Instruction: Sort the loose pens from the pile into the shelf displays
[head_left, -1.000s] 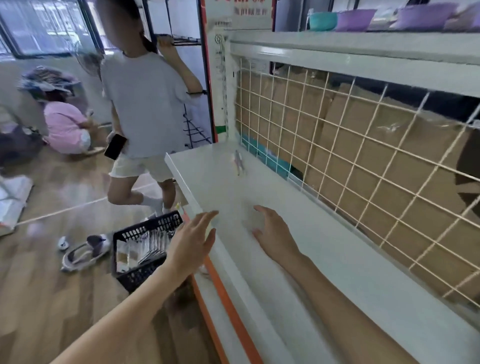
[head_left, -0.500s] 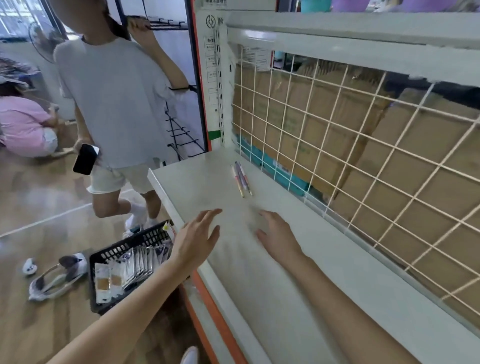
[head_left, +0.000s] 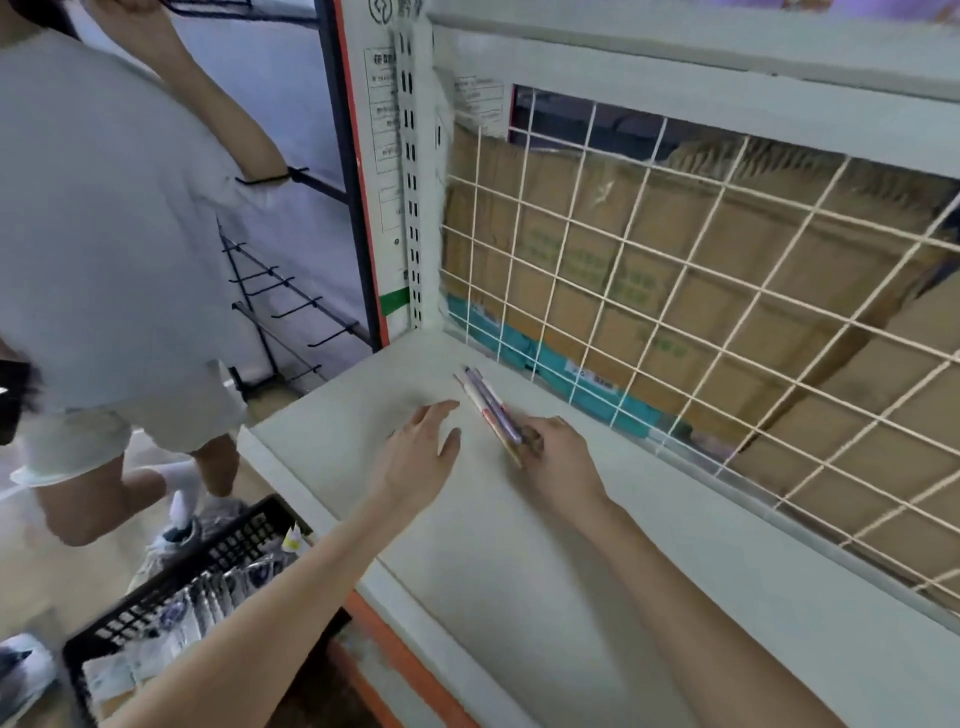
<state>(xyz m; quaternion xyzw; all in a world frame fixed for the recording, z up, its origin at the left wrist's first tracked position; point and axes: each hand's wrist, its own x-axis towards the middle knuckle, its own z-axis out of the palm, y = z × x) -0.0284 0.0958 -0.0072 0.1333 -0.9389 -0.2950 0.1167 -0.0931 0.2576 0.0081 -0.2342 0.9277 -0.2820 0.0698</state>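
Pens (head_left: 488, 410), a small bundle of two or three, lie on the white shelf (head_left: 545, 571) near its far left corner, and from the head view I read their long axis as running diagonally: the far ends point up and left toward the corner post (head_left: 413, 208), the near ends come down and right into my right hand (head_left: 558, 460). That hand's fingers are curled over the near ends of the pens and appear to pinch them, though blur keeps me from telling how firmly. My left hand (head_left: 421, 452) lies just left of the bundle with fingers straight and spread, holding nothing; whether its palm touches the shelf I cannot tell. For room, I see bare shelf surface stretching toward me and to the right of both forearms. The wire grid (head_left: 675, 312) walls off the back edge just beyond the pens, with cardboard boxes (head_left: 779, 270) behind it, so the pens sit near that back limit. The front lip (head_left: 311, 519) runs diagonally under my left forearm, with an orange strip (head_left: 395, 644) below it. Beyond the lip, on the floor, sits a black basket (head_left: 171, 597) of packets, and a person in a grey shirt (head_left: 104, 218) stands close to the shelf's left end, beside a rack of hooks (head_left: 291, 312).
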